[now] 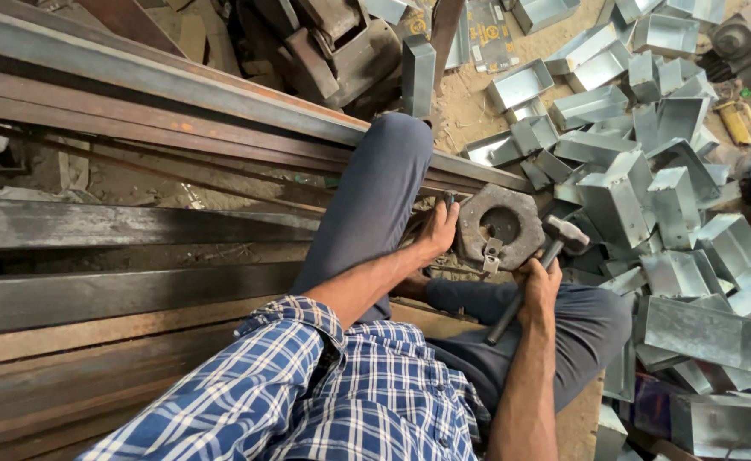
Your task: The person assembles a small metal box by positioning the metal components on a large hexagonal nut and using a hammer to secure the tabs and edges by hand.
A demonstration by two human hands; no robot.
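I saw the right hand [539, 286] gripping a dark steel hammer [555, 243]; the left hand [438, 230], apparently open, rested beside a round, holed iron block [499, 224].

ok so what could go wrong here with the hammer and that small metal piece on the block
1. The left hand rests at the edge of the block, close to the small metal piece, so a mis-aimed hammer blow could catch the fingers.
2. The piece looks loose and might fly off.
3. The sheet-metal boxes piled nearby have raw edges that could cut.
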